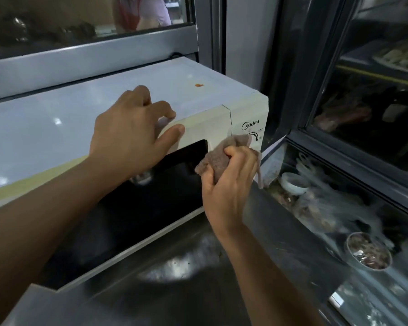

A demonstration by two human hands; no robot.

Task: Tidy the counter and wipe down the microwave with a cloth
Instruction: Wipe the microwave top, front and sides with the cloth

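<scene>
A steel counter (179, 267) under glare — glass-fronted display case (353, 175) at right, grey-framed window (85, 50) behind.

One microwave (127, 118) fills the frame's middle, with one orange spot (199, 85) on top. Two hands are at it, left hand (132, 135) and right hand (229, 184), and one cloth (219, 158). Two bowls sit at the lower right: white bowl (292, 183) and metal bowl (369, 251).

The cloth (218, 161) hides the microwave (108, 114) dial; the microwave's left end is cut off; the display case (339, 208) contents blur.

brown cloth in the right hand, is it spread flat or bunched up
Bunched up. The brown terry cloth is crumpled in the right hand, whose fingers curl round it against the white microwave front.
</scene>
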